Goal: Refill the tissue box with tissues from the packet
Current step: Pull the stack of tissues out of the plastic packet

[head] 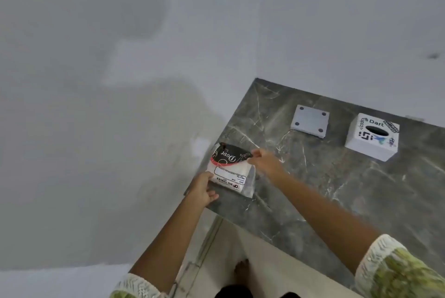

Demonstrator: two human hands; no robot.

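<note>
- We see the tissue packet lying at the left edge of the grey marble worktop, near its far-left corner, with its black "Dove" end pointing away from us.
- Our left hand grips the near-left corner of the packet, thumb on top and fingers curled under, right at the worktop's left edge.
- Our right hand pinches the packet's far-right corner, at the edge of the black printed part, fingers closed on the wrapper.
- The packet thus lies between our two hands, touching both.
- The white tissue box, covered in stickers and with a dark oval slot on top, stands towards the far edge of the worktop, well apart from the packet and to the right of it.
- A flat white square plate with four holes at its corners lies just left of the box, near the far edge.
</note>
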